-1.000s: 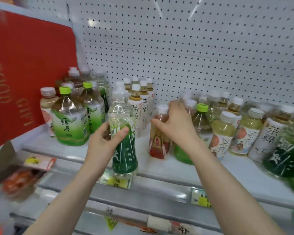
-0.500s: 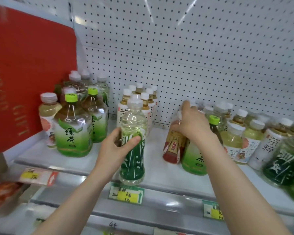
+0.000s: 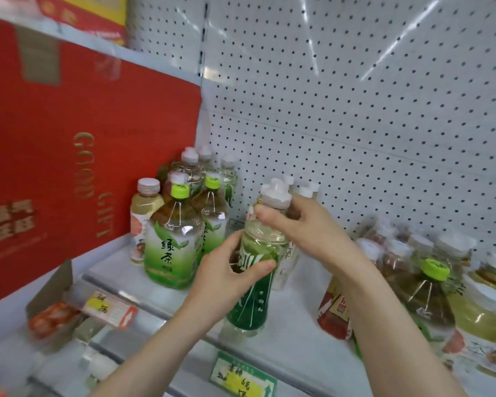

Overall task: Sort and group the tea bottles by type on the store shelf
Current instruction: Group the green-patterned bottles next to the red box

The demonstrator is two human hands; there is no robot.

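Both hands are on the dark green label bottle [image 3: 255, 270] at the front of the shelf [image 3: 295, 339]: left hand [image 3: 226, 279] wrapped round its middle, right hand [image 3: 307, 227] pinching the neck under the white cap [image 3: 275, 190]. It looks slightly tilted, base maybe touching the shelf, hard to say.

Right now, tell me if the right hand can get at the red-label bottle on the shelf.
Probably yes, once it lets go. The right hand is gripping the neck of the dark green bottle, which the left hand also holds. The red-label bottle stands just under that forearm, with bare shelf in front.
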